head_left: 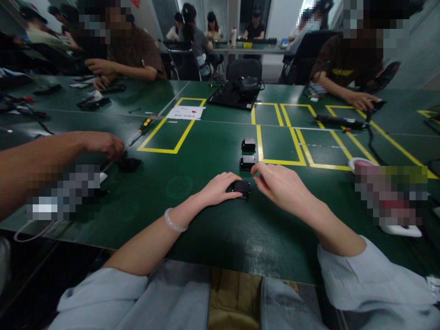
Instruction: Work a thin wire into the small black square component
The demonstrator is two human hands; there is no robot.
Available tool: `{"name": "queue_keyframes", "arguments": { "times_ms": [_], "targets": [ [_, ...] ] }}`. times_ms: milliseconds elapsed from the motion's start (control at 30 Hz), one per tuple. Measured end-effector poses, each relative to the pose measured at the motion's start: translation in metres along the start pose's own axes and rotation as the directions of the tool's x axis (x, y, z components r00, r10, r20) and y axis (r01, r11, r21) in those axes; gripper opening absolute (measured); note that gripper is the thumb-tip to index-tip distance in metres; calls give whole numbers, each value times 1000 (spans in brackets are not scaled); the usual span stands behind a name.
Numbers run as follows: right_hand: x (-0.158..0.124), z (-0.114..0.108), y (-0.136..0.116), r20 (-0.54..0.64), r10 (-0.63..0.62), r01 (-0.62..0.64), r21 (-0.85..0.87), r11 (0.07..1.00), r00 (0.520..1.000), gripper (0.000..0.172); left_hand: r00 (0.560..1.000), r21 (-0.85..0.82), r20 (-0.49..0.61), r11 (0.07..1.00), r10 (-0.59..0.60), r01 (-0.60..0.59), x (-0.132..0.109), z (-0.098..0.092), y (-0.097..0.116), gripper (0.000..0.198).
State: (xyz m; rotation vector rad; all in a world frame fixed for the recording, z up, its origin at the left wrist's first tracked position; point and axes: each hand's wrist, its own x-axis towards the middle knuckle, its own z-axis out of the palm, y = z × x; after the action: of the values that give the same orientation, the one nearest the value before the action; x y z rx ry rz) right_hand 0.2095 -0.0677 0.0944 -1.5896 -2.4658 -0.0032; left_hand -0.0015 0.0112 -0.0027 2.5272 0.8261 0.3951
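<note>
Low over the green table, my left hand (222,187) is closed with thumb and fingers on a small black box-shaped part (242,188), which rests on the tabletop. My right hand (275,181) is just to the right of that part, its fingers curled into a pinch. Something thin and dark may be between those fingertips, too small to name. Beyond my hands stand two similar black parts in a line, the nearer part (247,162) close to my right fingertips and the farther part (248,145) behind it.
Yellow tape outlines (282,162) mark the green table (213,238). A yellow-and-black screwdriver (144,126) and a paper sheet (185,112) lie to the left. A co-worker's arm (68,146) reaches in there. A blurred phone-like object (409,229) lies right; black equipment (233,94) sits at the back.
</note>
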Motion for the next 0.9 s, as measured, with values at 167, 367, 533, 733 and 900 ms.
{"name": "queue_keyframes", "arguments": {
  "times_ms": [167, 367, 533, 733, 900],
  "targets": [
    [1, 0, -2, -22, 8, -8, 9, 1000, 1000, 22, 1000, 2, -2, 1000, 8, -8, 0, 1, -1, 43],
    [3, 1, -3, 22, 70, -69, -70, 995, 997, 25, 1000, 22, 1, 1000, 3, -3, 0, 0, -1, 42],
    [2, 4, -4, -57, 21, -20, 18, 1000, 998, 26, 1000, 13, 2, 1000, -6, 6, 0, 0, -1, 41],
    [1, -1, -5, -19, 24, -24, 4, 1000, 1000, 22, 1000, 22, 0, 1000, 4, -4, 0, 0, -1, 42],
    [3, -2, -5, 51, 75, -71, -72, 995, 996, 24, 1000, 14, 0, 1000, 3, -3, -1, 0, -2, 44]
  ]
}}
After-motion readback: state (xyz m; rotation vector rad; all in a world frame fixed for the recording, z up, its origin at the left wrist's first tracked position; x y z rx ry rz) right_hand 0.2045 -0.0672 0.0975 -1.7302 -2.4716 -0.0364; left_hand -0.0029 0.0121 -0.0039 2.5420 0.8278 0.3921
